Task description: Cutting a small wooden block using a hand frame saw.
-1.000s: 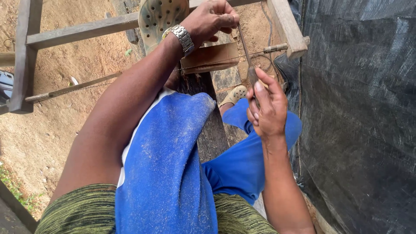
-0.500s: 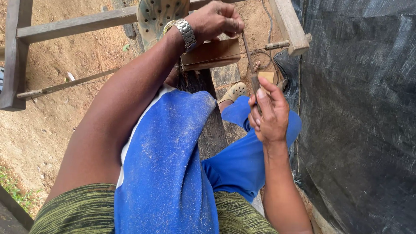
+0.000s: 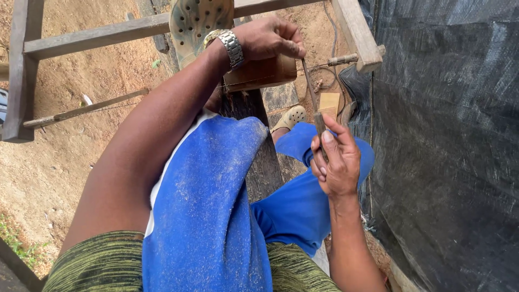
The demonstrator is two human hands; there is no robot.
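Note:
My left hand point(image 3: 270, 39), with a metal watch on its wrist, presses down on a small brown wooden block point(image 3: 259, 74) that rests on a dark plank point(image 3: 265, 157). My right hand point(image 3: 335, 159) grips the handle of a thin metal rod-like tool point(image 3: 309, 81), a file or saw blade, whose far end touches the right edge of the block by my left fingers. My knee in dusty blue trousers point(image 3: 211, 205) lies over the plank.
A rough wooden frame point(image 3: 92, 37) crosses the top, with a post point(image 3: 354, 32) at the right. A sandalled foot point(image 3: 197, 19) rests on the plank near it. Black plastic sheeting point(image 3: 448, 146) hangs at the right. Sandy ground lies to the left.
My right hand has pulled the tool back toward me and downward in view. The left hand stays on the block. The view has shifted slightly downward.

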